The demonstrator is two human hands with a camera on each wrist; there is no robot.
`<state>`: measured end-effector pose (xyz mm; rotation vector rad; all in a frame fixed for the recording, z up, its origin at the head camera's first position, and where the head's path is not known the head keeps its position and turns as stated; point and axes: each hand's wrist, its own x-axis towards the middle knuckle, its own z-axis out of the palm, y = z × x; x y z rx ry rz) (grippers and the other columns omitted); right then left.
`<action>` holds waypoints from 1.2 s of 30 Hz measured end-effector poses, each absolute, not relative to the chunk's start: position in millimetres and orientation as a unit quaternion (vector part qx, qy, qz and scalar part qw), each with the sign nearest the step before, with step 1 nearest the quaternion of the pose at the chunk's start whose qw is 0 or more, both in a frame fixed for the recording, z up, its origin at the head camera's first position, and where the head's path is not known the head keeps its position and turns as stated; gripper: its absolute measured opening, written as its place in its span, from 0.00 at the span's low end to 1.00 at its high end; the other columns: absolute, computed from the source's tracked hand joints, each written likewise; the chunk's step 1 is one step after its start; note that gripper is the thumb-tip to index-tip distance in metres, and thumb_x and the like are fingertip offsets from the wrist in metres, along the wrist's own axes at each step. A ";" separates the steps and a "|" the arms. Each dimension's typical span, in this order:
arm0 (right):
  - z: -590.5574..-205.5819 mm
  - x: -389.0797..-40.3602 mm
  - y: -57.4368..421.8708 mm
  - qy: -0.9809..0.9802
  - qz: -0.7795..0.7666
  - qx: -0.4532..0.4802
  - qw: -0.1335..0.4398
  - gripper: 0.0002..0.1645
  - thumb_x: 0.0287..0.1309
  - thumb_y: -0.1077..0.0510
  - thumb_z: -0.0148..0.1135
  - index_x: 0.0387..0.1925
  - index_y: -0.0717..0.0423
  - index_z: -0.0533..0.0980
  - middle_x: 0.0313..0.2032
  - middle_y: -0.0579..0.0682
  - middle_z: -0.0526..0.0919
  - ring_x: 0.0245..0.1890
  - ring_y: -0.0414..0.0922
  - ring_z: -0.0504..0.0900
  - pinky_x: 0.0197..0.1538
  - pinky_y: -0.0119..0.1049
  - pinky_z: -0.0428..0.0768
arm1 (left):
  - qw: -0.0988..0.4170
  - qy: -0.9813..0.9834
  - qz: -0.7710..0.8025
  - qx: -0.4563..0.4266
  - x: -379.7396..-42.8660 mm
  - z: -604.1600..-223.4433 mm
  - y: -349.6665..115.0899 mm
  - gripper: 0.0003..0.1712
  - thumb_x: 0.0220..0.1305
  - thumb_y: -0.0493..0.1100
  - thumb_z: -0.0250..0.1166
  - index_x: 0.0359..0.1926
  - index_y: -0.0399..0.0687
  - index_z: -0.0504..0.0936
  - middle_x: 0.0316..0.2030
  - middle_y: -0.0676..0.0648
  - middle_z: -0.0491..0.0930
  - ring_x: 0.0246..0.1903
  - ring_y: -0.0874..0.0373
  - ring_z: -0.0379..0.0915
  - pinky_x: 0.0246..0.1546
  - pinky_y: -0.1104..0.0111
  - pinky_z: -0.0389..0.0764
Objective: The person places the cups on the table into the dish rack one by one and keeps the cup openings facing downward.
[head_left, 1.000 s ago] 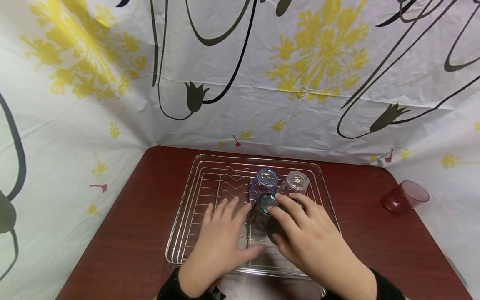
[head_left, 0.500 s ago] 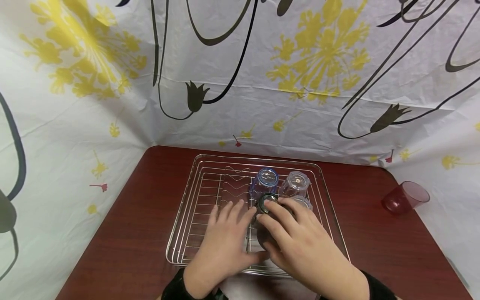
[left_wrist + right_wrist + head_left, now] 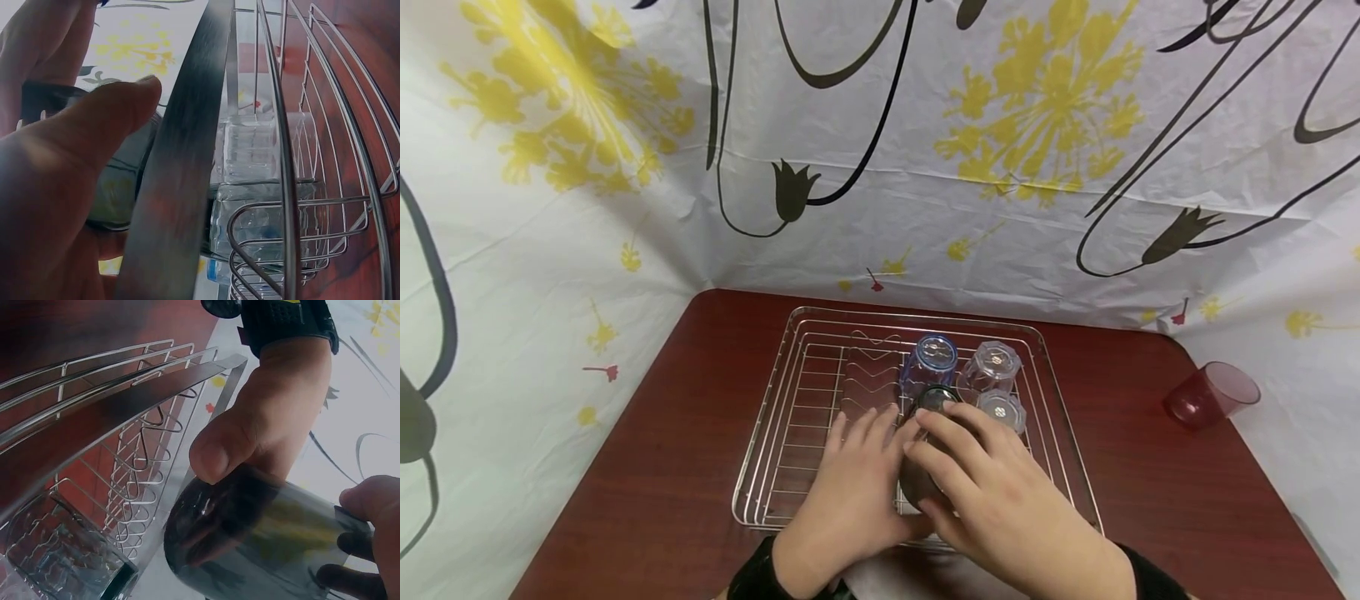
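A dark smoky glass (image 3: 262,537) is held between both hands over the front of the wire dish rack (image 3: 797,400). My right hand (image 3: 1000,492) grips it from the right, fingers over the far side and thumb at the near side. From the left, my left hand (image 3: 850,492) has its thumb and forefinger around it. In the left wrist view the left thumb lies across the dark glass (image 3: 115,187). Just beyond the hands, a green-tinted glass (image 3: 938,398) stands upside down in the rack, partly hidden by the right fingers.
Upside down in the rack are a blue glass (image 3: 928,367), a clear glass (image 3: 991,367) and another clear glass (image 3: 1002,411). Wavy wire dividers (image 3: 872,367) line its left part. A red glass (image 3: 1210,394) is on the brown table (image 3: 625,500) at right. Patterned cloth (image 3: 880,250) surrounds the table.
The right hand has come left and nearer with the dark glass, uncovering the second clear glass. The left hand has shifted slightly right and toward me, its thumb and forefinger now at the dark glass.
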<state>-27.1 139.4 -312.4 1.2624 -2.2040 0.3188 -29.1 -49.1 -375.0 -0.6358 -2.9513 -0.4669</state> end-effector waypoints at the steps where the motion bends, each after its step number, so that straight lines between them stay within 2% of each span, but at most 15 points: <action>1: -312.3 -26.8 140.4 -0.826 0.119 0.474 0.282 0.25 0.75 0.45 0.41 0.53 0.54 0.79 0.60 0.55 0.78 0.60 0.60 0.75 0.53 0.56 0.78 | 0.044 -0.965 -0.154 -0.209 -28.8 -374.7 -49.4 0.62 0.40 0.77 0.72 0.75 0.59 0.63 0.70 0.46 0.69 0.68 0.44 0.65 0.67 0.36 0.59; 5: -311.6 -26.6 145.5 -0.829 0.121 0.478 0.265 0.26 0.76 0.43 0.41 0.55 0.54 0.77 0.63 0.56 0.76 0.62 0.59 0.73 0.61 0.51 0.74 | 0.045 -0.961 -0.169 -0.216 -28.7 -372.1 -51.1 0.59 0.41 0.75 0.73 0.72 0.57 0.67 0.69 0.48 0.71 0.67 0.45 0.67 0.67 0.37 0.61; 9: -310.9 -26.2 151.2 -0.835 0.130 0.477 0.241 0.28 0.76 0.40 0.42 0.57 0.55 0.75 0.65 0.57 0.73 0.65 0.58 0.70 0.72 0.42 0.60 | 0.046 -0.956 -0.187 -0.223 -28.5 -368.0 -54.3 0.57 0.41 0.73 0.75 0.71 0.57 0.69 0.68 0.50 0.72 0.67 0.46 0.68 0.67 0.38 0.62; 13: -311.7 -26.8 153.7 -0.831 0.145 0.480 0.242 0.29 0.75 0.39 0.44 0.58 0.57 0.74 0.66 0.57 0.72 0.65 0.59 0.70 0.75 0.37 0.54 | 0.055 -0.949 -0.208 -0.228 -27.7 -365.2 -57.1 0.52 0.41 0.71 0.76 0.67 0.57 0.72 0.62 0.52 0.77 0.65 0.48 0.70 0.67 0.40 0.63; 18: -313.1 -27.3 155.0 -0.827 0.158 0.481 0.243 0.30 0.75 0.39 0.45 0.58 0.58 0.74 0.66 0.57 0.72 0.65 0.58 0.70 0.76 0.35 0.54 | 0.061 -0.942 -0.236 -0.232 -27.3 -364.1 -59.5 0.47 0.41 0.68 0.77 0.62 0.57 0.75 0.56 0.56 0.81 0.62 0.53 0.73 0.69 0.43 0.62; 31: -317.4 -29.7 167.3 -0.852 0.151 0.454 0.213 0.35 0.71 0.35 0.47 0.60 0.60 0.72 0.66 0.59 0.71 0.64 0.57 0.71 0.74 0.33 0.55 | 0.036 -0.927 -0.286 -0.240 -31.5 -354.2 -72.2 0.47 0.40 0.61 0.82 0.62 0.55 0.75 0.54 0.56 0.81 0.58 0.57 0.75 0.66 0.45 0.67; 36: -320.0 -31.6 170.1 -0.860 0.146 0.447 0.200 0.37 0.71 0.33 0.46 0.60 0.60 0.71 0.65 0.57 0.71 0.64 0.54 0.70 0.69 0.36 0.59 | 0.022 -0.918 -0.315 -0.241 -33.7 -349.9 -78.3 0.48 0.40 0.61 0.82 0.63 0.56 0.75 0.55 0.57 0.80 0.55 0.59 0.75 0.63 0.52 0.72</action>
